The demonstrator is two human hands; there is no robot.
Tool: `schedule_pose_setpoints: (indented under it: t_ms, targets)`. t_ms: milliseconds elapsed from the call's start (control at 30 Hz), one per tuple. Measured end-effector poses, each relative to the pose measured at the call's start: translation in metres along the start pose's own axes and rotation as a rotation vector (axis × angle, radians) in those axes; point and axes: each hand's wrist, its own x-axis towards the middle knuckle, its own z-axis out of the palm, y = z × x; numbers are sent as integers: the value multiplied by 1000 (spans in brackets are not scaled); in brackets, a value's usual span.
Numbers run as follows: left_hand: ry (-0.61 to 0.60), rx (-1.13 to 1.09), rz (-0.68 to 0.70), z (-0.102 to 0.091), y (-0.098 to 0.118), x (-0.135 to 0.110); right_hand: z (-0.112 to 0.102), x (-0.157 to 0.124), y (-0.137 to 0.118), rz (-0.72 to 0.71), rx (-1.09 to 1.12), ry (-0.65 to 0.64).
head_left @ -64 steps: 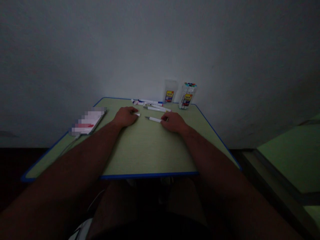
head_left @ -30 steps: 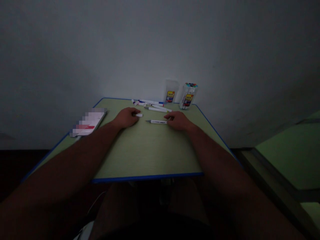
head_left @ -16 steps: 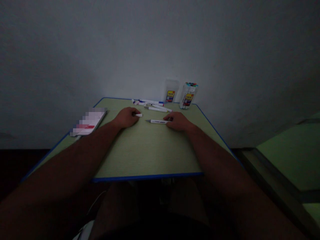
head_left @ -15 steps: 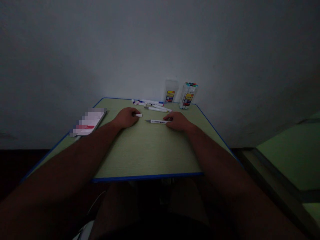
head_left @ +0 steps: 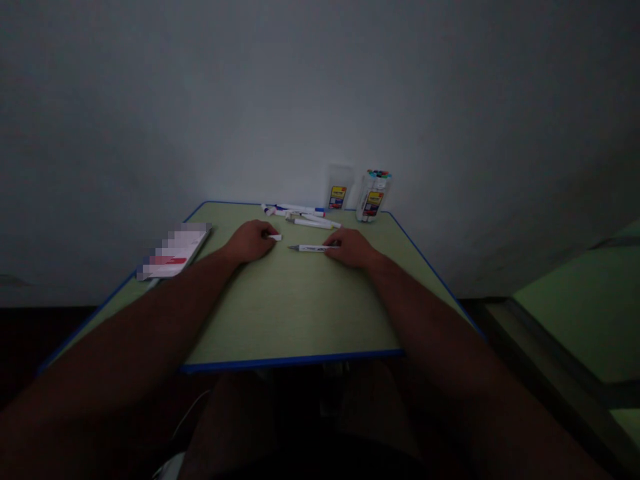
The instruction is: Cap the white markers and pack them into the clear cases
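Note:
My left hand [head_left: 253,241] rests over the middle of the table, its fingers closed on a small white marker cap [head_left: 275,237]. Opposite it, my right hand [head_left: 353,247] grips a white marker [head_left: 311,248] by its right end. The marker lies level just above or on the tabletop, and its bare grey tip points left toward the cap. A short gap separates tip and cap. Behind both hands, several white markers [head_left: 313,223] lie in a loose heap, some with blue, pink or yellow ends.
A clear plastic case [head_left: 337,188] with a yellow and red label stands against the wall. Right of it is a similar case [head_left: 373,198] packed with markers. A pale flat box or booklet [head_left: 175,253] lies at the table's left edge. Blue edging [head_left: 300,361] borders the green table.
The whole view has shifted slightly, with the table lower in the picture. Both hands keep their hold, the cap and the marker tip still apart.

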Motion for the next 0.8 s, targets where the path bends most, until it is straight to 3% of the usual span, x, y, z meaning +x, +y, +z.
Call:
schedule_pose_setpoints:
  t_ms: [333,800]
  targets:
    - [-6,5,55,3,-6,2,0,0,-1,-16,-17,-4]
    - [16,-79,-31,-4,4,-5,-1,0,0,40,23,61]
